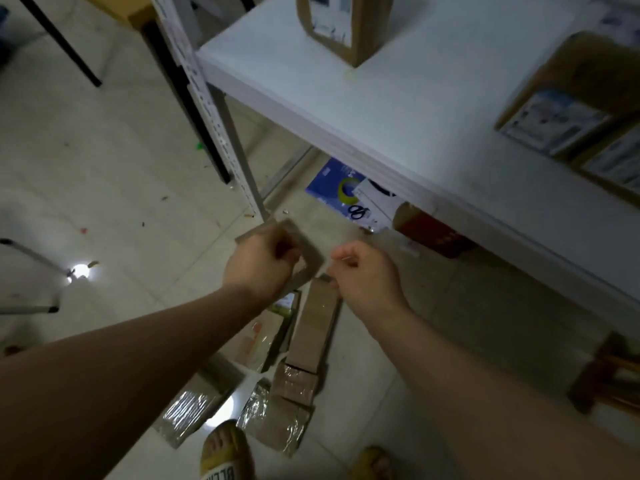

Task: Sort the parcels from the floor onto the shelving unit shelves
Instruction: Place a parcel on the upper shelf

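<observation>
While left hand grips flat parcel, right hand curled alongside, grasp unclear.

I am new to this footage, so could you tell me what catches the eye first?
The left hand grips a flat cardboard parcel mid-frame, the right hand curled beside it. Below them, taped parcels lie on the floor; the white shelf at upper right carries labelled boxes.

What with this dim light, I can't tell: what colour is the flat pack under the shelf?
The pack is blue; the head view shows it best.
</observation>
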Demonstrator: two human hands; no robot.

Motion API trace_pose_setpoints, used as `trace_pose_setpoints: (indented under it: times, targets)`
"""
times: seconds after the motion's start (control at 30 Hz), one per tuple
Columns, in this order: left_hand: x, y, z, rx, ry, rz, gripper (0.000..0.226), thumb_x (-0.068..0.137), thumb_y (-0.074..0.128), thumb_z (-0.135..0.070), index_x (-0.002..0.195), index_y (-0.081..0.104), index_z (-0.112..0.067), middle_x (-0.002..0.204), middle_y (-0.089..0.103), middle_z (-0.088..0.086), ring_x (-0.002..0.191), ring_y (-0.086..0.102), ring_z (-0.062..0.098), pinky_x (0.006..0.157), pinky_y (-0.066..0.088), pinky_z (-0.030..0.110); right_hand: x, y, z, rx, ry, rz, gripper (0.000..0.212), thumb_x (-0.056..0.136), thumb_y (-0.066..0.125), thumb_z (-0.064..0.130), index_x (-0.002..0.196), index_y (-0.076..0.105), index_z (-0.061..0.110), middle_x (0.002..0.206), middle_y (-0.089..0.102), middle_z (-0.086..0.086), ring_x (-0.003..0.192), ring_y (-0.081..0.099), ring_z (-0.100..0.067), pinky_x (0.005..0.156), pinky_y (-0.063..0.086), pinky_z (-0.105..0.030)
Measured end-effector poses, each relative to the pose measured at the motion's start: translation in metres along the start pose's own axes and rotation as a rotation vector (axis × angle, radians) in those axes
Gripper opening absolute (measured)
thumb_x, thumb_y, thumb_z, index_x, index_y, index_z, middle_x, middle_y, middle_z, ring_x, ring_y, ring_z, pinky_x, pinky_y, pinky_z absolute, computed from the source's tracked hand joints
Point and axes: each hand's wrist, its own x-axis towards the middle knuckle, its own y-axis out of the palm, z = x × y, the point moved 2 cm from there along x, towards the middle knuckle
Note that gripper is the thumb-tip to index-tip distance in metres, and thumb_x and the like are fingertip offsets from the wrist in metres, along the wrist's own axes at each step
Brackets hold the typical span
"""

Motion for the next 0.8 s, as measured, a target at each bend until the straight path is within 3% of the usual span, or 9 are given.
trace_pose_setpoints:
  times: [0.17,0.23,0.33,0.43,0.53,0.6,0.67,0.73,0.8]
  targets:
    - [-0.006,0.026,0.108,0.000,-0.325,0.172,0.006,0.092,0.064,-0.025,0.092,0.062,-0.032,0.092,0.068,-0.005,0.068,0.063,0.008,0.053,0.047,0.022,0.008,0.076,-0.069,-0.082,0.213,0.173,0.016,0.090,0.060,0.013,0.076,0.066,0.020,0.099,0.073,-0.018,0.095,0.069,-0.039,0.088,0.057,-0.053]
    - [-0.008,0.041,0.148,-0.056,-0.461,0.218,0.010,0.091,0.066,-0.017,0.100,0.067,-0.022,0.091,0.068,-0.001,0.060,0.060,0.009,0.046,0.043,0.020,0.012,0.101,-0.099,-0.089,0.331,0.221,0.016,0.088,0.061,0.013,0.075,0.065,0.021,0.091,0.073,-0.015,0.088,0.070,-0.036,0.085,0.059,-0.049]
    - [-0.012,0.066,0.203,-0.107,-0.620,0.226,0.026,0.092,0.065,-0.014,0.118,0.065,-0.013,0.095,0.067,0.005,0.072,0.062,0.014,0.060,0.053,0.026,0.021,0.133,-0.145,-0.055,0.501,0.243,0.018,0.087,0.060,0.007,0.072,0.065,0.017,0.070,0.067,-0.009,0.068,0.064,-0.027,0.068,0.055,-0.038]
    - [-0.005,0.091,0.255,-0.128,-0.730,0.222,0.044,0.095,0.062,-0.021,0.137,0.050,-0.013,0.114,0.063,0.009,0.074,0.058,0.011,0.056,0.046,0.021,0.041,0.166,-0.184,-0.054,0.607,0.299,0.023,0.086,0.057,0.001,0.066,0.061,0.013,0.066,0.059,-0.011,0.064,0.057,-0.026,0.061,0.045,-0.032]
    - [0.016,0.114,0.305,-0.159,-0.778,0.211,0.062,0.096,0.062,-0.029,0.147,0.035,-0.009,0.136,0.056,0.016,0.109,0.060,0.028,0.085,0.050,0.033,0.064,0.204,-0.218,-0.032,0.653,0.324,0.024,0.088,0.057,-0.001,0.068,0.059,0.012,0.064,0.051,-0.011,0.056,0.049,-0.022,0.056,0.039,-0.029]
    - [0.032,0.130,0.339,-0.158,-0.789,0.168,0.066,0.095,0.061,-0.034,0.149,0.032,-0.008,0.139,0.051,0.018,0.121,0.054,0.033,0.090,0.045,0.034,0.081,0.235,-0.241,0.021,0.671,0.321,0.024,0.092,0.058,0.003,0.071,0.055,0.013,0.066,0.045,-0.010,0.052,0.042,-0.017,0.053,0.035,-0.028]
    - [0.048,0.144,0.372,-0.159,-0.802,0.114,0.070,0.097,0.057,-0.041,0.152,0.027,-0.009,0.146,0.045,0.018,0.130,0.047,0.035,0.093,0.040,0.033,0.099,0.267,-0.260,0.075,0.702,0.338,0.024,0.096,0.061,0.010,0.074,0.052,0.014,0.068,0.044,-0.007,0.055,0.043,-0.016,0.056,0.041,-0.032]
    - [0.061,0.159,0.402,-0.199,-0.808,0.087,0.074,0.098,0.051,-0.046,0.155,0.020,-0.010,0.152,0.039,0.018,0.136,0.041,0.035,0.104,0.037,0.036,0.115,0.293,-0.276,0.114,0.742,0.359,0.015,0.098,0.063,0.019,0.085,0.056,0.014,0.081,0.054,-0.006,0.074,0.055,-0.020,0.080,0.056,-0.036]
    - [0.069,0.173,0.426,-0.294,-0.821,0.066,0.073,0.101,0.046,-0.047,0.156,0.015,-0.010,0.153,0.037,0.015,0.129,0.049,0.034,0.097,0.043,0.029,0.130,0.311,-0.290,0.108,0.763,0.370,0.011,0.098,0.063,0.025,0.100,0.058,0.015,0.102,0.059,-0.008,0.098,0.058,-0.027,0.097,0.054,-0.045]
